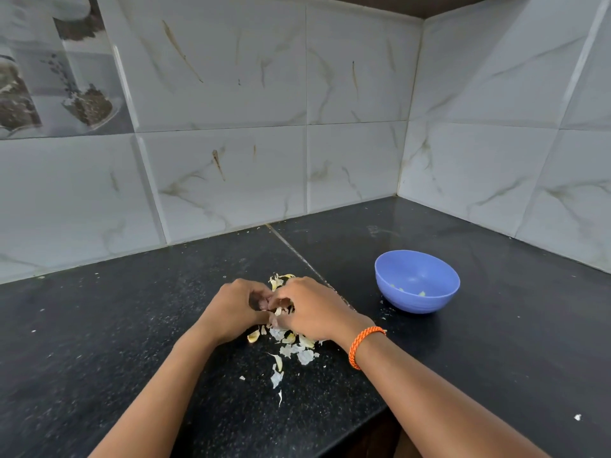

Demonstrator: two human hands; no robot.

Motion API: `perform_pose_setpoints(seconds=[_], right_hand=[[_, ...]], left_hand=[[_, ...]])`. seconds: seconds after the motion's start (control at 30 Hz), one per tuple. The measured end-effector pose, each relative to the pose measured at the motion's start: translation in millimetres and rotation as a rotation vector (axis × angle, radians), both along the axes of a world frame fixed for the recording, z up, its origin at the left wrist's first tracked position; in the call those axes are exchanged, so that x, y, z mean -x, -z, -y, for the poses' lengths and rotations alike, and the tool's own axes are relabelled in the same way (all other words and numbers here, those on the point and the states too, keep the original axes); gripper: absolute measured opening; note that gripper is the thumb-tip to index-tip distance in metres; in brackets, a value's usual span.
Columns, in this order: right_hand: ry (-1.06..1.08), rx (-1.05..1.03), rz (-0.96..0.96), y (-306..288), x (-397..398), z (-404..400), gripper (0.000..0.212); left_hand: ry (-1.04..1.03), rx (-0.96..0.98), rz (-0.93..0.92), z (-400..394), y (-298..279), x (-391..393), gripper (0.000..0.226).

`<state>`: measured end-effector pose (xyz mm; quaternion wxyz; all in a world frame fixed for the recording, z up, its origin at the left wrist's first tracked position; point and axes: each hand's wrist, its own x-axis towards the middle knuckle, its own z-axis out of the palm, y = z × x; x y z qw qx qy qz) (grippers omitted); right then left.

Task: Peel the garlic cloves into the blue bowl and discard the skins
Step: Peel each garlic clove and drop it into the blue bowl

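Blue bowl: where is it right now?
In the head view, the blue bowl stands on the black counter, right of the right hand, toward the tiled corner.

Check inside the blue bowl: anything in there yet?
A few small pale pieces lie at the bottom of the blue bowl; its near wall hides the part of the floor closest to the camera.

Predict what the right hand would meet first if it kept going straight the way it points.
Probably the left hand: the right hand points leftward at it, their fingertips meeting around something small that is hidden.
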<state>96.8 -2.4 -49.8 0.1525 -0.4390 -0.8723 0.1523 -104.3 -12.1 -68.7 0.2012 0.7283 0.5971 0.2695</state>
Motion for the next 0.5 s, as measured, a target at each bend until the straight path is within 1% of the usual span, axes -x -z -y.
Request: perform_pose_setpoints(seconds=[0.07,0.23,0.37,0.5], right_hand=[[0.007,-0.033,0.031,4,5,1,0.023],[0.033,-0.071,0.000,10,6,-3,0.008],[0.061,-0.099,-0.069,10,3,-9,0.006],[0.094,-0.094,-0.196,9,-3,-11,0.007]], left_hand=[[-0.012,0.004,0.007,1,0,-1,0.020],[-0.020,0.005,0.003,1,1,0,0.017],[0.001,0.005,0.019,0,0,2,0.022],[-0.018,-0.020,0.057,1,-1,1,0.025]])
